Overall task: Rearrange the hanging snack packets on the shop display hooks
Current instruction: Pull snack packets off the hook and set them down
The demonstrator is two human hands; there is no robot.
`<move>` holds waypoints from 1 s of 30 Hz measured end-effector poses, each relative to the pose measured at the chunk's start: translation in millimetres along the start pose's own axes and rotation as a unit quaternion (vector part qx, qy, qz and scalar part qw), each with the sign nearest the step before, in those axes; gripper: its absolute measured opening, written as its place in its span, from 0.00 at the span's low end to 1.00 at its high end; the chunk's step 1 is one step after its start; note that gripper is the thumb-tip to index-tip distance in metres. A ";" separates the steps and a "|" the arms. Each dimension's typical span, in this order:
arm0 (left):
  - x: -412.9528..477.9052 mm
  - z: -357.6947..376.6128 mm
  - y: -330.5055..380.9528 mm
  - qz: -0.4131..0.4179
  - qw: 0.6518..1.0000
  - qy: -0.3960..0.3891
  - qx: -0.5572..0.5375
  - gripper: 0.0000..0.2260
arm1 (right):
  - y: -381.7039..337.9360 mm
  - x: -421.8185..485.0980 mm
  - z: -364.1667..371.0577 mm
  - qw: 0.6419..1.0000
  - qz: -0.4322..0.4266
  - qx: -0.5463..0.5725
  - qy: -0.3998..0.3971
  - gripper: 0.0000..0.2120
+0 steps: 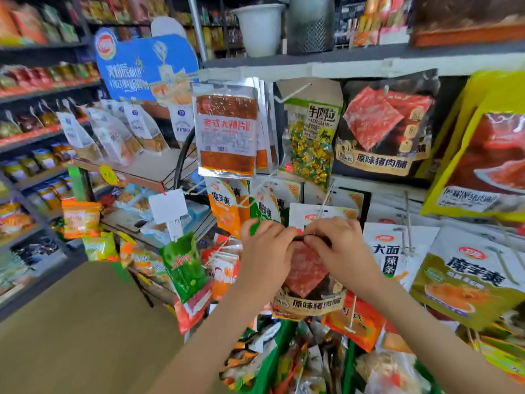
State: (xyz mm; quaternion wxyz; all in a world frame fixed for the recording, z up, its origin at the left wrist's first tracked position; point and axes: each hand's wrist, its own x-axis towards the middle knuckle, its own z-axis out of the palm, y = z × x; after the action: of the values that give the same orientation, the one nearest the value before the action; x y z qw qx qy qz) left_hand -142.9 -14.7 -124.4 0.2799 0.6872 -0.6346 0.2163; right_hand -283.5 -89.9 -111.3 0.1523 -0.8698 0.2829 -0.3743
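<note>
Two hands are seen at the middle of the display, and a dark jerky packet [308, 275] is held between them. Its top edge is pinched by the curled fingers of the left hand [265, 248] and of the right hand [339, 245], which nearly meet. The packet is held in front of orange and white packets, just below a thin wire hook [324, 201]. Whether it is threaded on that hook cannot be told, as its hole is perhaps hidden by the fingers. A matching packet [386, 126] is displayed farther off, up to the right, beside a green beef packet [312, 137] and silver packets [227, 129].
</note>
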 end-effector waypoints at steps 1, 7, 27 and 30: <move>10.6 5.1 -6.5 0.000 1.000 0.002 -0.007 0.06 | 5.0 11.3 2.8 1.000 -0.002 -0.005 0.011 0.04; 78.1 10.5 -57.8 -0.048 0.993 -0.033 -0.100 0.04 | 14.0 84.5 26.2 0.998 0.013 0.007 0.053 0.06; 227.8 -20.8 0.2 0.086 0.872 -0.067 -0.477 0.02 | -15.7 133.2 -88.1 0.942 0.132 -0.070 0.301 0.09; 226.0 -23.4 3.3 0.112 0.849 -0.088 -0.509 0.02 | -18.6 119.9 -88.8 0.932 0.136 -0.088 0.324 0.10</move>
State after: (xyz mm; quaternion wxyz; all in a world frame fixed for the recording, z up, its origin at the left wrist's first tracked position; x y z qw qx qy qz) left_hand -122.0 -169.1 41.0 0.5075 0.3887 -0.7504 -0.1679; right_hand -274.8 -152.6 25.1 0.0242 -0.6644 0.4643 -0.5851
